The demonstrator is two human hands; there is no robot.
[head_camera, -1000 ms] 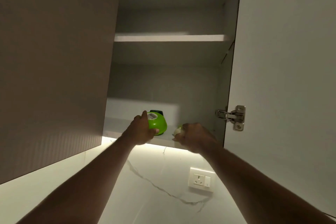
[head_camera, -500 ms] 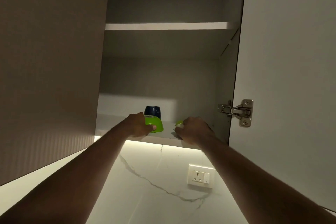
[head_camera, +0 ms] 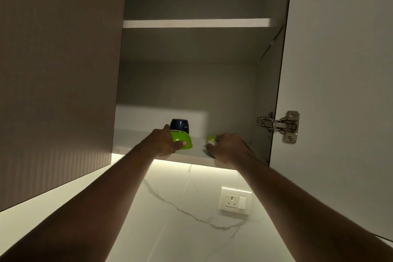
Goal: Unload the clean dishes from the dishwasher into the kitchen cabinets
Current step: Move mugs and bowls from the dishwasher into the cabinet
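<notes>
Left hand: the left hand reaches up to the bottom shelf of the open wall cabinet and is curled around the green bowl, thumb along its lower front edge, fingers over the far left side.
Green bowl: upside down on the shelf near the front edge, touching the left hand and held by it.
Right hand: the right hand is closed over a second, smaller green and white item at the shelf's front edge (only a sliver peeks out past the knuckles, so what it is cannot be told).
Gap between hands: bare shelf lies between the bowl and the right hand; the two held things are apart.
Dark blue cup: the dark blue cup stands upright just behind the green bowl, deeper in the cabinet, touched by neither hand.
Upper shelf: the upper shelf spans the cabinet above.
Door: the open door hangs at the right on a metal hinge.
Below: a marbled wall with a socket, lit from under the cabinet.
</notes>
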